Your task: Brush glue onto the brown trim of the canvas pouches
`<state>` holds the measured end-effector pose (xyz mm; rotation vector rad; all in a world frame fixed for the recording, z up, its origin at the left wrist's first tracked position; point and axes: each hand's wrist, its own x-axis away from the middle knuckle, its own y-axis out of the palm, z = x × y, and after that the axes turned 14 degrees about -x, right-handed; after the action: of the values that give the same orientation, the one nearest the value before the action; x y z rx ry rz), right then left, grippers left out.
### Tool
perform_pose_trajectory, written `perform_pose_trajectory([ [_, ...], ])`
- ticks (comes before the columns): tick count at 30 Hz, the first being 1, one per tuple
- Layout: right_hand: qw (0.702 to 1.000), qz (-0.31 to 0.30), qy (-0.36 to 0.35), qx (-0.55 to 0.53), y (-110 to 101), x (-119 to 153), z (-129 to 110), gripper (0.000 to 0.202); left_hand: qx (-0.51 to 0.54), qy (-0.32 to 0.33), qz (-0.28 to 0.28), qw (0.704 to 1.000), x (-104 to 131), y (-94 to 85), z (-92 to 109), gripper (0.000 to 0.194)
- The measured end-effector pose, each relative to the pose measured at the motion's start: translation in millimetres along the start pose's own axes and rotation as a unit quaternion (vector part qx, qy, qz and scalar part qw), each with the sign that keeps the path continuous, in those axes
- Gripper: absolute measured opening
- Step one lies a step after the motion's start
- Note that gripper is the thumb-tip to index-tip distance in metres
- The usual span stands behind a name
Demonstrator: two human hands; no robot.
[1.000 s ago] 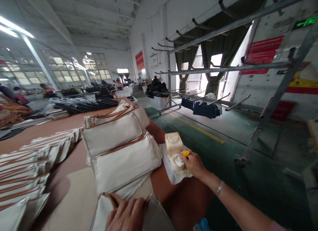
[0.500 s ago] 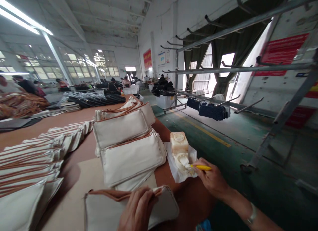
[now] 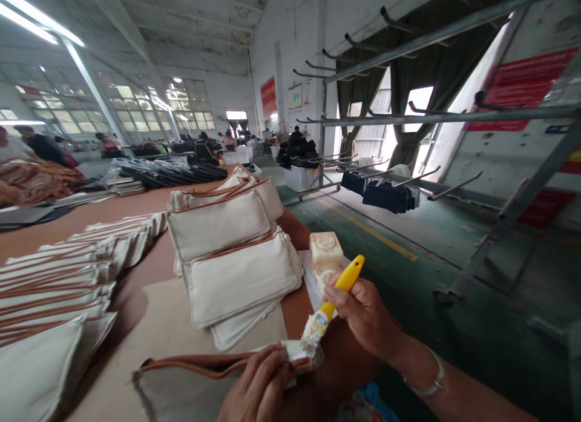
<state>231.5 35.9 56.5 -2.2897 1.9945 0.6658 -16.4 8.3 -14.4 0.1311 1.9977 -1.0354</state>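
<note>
Closed round the handle of a yellow paintbrush point(image 3: 345, 283) is my right hand point(image 3: 370, 316). White paste coats the brush's bristles, which touch the right end of the top edge of a cream pouch point(image 3: 181, 389) with brown lining. My left hand point(image 3: 261, 382) grips that pouch by its top edge, close to the bristles, its fingertips folded over the rim. Behind my right hand stands a paste-smeared plastic container point(image 3: 325, 250) on a white sheet point(image 3: 308, 270); my hand hides part of its opening.
Stacked cream pouches point(image 3: 240, 276) lie just ahead, and a fanned row of them point(image 3: 86, 270) runs along the left of the brown table point(image 3: 154, 252). A metal rack point(image 3: 408, 116) with prongs stands on the right. Several people work in the background.
My right hand has lifted the brush out of the container and brought it down to the pouch's edge. The pouch has tilted, with its top edge more open under my left hand.
</note>
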Motion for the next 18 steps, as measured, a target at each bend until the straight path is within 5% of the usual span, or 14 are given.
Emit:
perform_pose_trajectory([
  [8,0.995,-0.091,0.039,0.020,0,-1,-4,0.031,0.015,-0.015,0.027,0.999,5,3.5,1,0.029],
  [13,0.998,-0.036,0.047,0.001,-19,-6,-4,0.032,0.009,-0.025,-0.019,0.999,-2,-8.7,2,0.027],
  [18,0.999,-0.003,0.032,-0.025,-8,-9,3,0.031,0.011,-0.009,-0.017,1.000,-6,-6.5,0,0.027],
])
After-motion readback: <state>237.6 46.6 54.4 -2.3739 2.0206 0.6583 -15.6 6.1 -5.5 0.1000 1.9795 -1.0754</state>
